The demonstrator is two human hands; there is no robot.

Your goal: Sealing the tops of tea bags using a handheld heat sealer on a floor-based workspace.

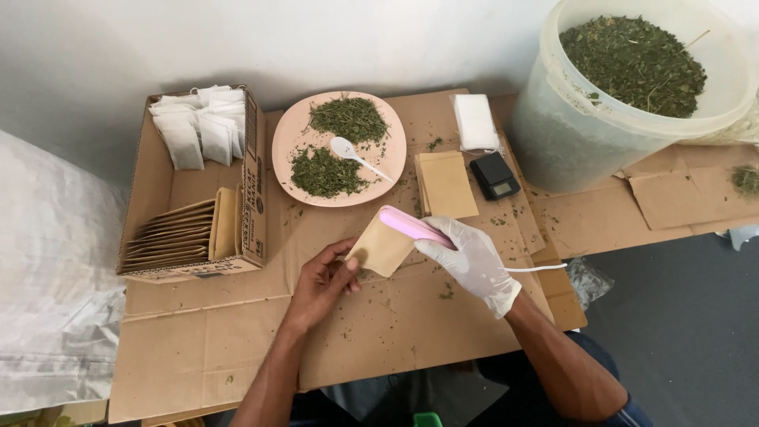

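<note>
Left hand [326, 278], bare, pinches the lower corner of a small brown paper pouch [382, 248], holding it tilted just above the cardboard-covered worktop [237, 340]. Right hand [473, 261], in a white glove, is wrapped around a pink handheld sealer [413, 225], whose tip is laid across the pouch's top edge; a white cord runs off from it to the right. Just beyond the hands, a pink plate [288, 146] carries two heaps of dried green leaf and a white spoon [353, 154]. Beside the plate lies a stack of brown pouches [447, 183], then a small black scale [494, 175] and a white packet [476, 122]. Far right stands a big plastic bucket [569, 134] full of leaf. On the left, a cardboard box [158, 182] holds white bags and brown pouches.
</note>
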